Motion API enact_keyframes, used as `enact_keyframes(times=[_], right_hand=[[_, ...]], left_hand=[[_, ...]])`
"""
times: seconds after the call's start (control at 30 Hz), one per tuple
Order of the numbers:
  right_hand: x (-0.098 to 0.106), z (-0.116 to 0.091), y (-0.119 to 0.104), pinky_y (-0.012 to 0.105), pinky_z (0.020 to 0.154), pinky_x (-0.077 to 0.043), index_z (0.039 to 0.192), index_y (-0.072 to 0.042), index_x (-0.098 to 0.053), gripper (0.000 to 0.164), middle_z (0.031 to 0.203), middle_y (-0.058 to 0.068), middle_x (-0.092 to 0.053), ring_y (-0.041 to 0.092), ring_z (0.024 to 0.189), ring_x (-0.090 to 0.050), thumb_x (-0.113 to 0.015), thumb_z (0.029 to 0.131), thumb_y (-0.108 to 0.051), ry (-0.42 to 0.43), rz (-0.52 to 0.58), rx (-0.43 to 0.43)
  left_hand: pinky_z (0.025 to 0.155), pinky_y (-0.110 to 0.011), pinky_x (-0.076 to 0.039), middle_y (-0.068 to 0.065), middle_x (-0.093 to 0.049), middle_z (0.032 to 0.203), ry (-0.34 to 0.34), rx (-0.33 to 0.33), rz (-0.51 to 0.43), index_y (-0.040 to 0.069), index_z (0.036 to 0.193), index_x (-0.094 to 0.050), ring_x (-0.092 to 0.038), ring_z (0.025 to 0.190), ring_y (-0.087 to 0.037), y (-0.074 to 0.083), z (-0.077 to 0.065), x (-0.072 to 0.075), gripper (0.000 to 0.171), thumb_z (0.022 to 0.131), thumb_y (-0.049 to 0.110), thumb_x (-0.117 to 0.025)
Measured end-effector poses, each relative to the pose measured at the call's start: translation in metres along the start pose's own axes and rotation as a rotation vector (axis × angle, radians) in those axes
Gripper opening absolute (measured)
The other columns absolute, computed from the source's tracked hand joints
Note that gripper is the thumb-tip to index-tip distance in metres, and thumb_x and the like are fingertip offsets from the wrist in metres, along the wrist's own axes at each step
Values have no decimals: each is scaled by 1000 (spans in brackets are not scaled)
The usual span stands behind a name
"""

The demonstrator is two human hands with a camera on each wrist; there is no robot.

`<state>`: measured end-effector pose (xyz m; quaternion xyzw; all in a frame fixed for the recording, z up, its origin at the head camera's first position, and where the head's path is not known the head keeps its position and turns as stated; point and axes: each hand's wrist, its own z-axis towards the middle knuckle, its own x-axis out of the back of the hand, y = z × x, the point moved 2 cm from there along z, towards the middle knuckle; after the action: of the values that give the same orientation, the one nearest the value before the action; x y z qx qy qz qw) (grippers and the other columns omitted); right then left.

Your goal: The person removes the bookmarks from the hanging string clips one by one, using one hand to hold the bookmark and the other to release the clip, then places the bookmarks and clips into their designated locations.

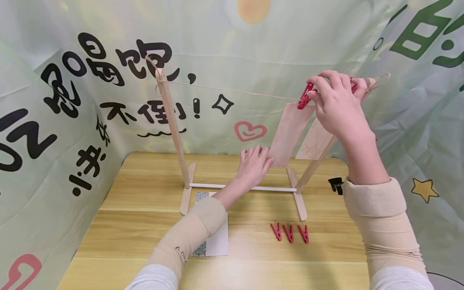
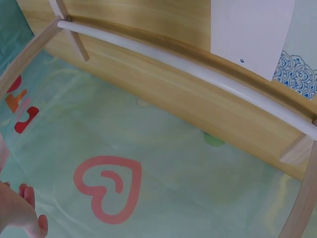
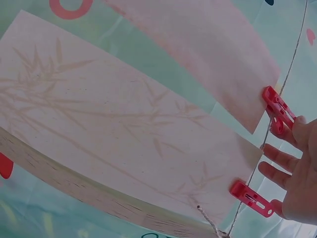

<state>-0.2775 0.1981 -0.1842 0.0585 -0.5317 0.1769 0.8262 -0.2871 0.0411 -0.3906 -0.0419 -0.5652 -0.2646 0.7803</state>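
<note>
Up at the string (image 1: 232, 92), my right hand (image 1: 338, 102) pinches a red clothespin (image 3: 280, 108) between thumb and finger, at the top corner of a plain pinkish paper strip (image 1: 290, 137). A second red clothespin (image 3: 251, 198) clips a paper strip with a bamboo print (image 3: 99, 111) to the string, and a fingertip of the same hand is right at its end. Lower down, my left hand (image 1: 253, 166) has its fingers extended beside the bottom edge of the pinkish strip. In the left wrist view only part of the left hand (image 2: 20, 213) shows.
The string spans two wooden posts, left (image 1: 171, 129) and right (image 1: 317, 167), joined low by a white rod (image 1: 208, 185). Three red clothespins (image 1: 288, 233) lie on the wooden table (image 1: 253, 266). Paper (image 1: 218, 239) with a blue pattern lies partly under the left forearm. A printed cloth backdrop stands behind.
</note>
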Motion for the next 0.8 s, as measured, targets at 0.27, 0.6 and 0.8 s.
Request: enact_keyframes(times=[0.27, 0.6, 0.8], right_hand=[[-1, 0, 1, 54, 98, 6, 129, -8, -42, 34, 136, 18, -30, 38, 127, -20, -39, 97, -20, 1, 8, -10], [-3, 1, 3, 53, 100, 7, 130, -7, -41, 34, 136, 18, -30, 37, 127, -20, -37, 98, -18, -12, 24, -10], [-4, 1, 2, 52, 100, 7, 128, -7, -42, 33, 136, 17, -30, 37, 126, -21, -36, 98, -18, -16, 27, -5]], left_hand=[[96, -42, -23, 1, -49, 109, 74, -12, -46, 15, 107, -53, -43, 102, -16, 0, -1, 0, 29, 99, 34, -33], [96, -43, -24, 1, -52, 105, 206, -10, -101, 14, 96, -60, -45, 100, -16, -4, -5, 1, 26, 97, 32, -41], [96, -45, -25, 0, -53, 105, 248, -10, -178, 13, 93, -62, -45, 99, -16, -6, -6, 1, 23, 95, 30, -47]])
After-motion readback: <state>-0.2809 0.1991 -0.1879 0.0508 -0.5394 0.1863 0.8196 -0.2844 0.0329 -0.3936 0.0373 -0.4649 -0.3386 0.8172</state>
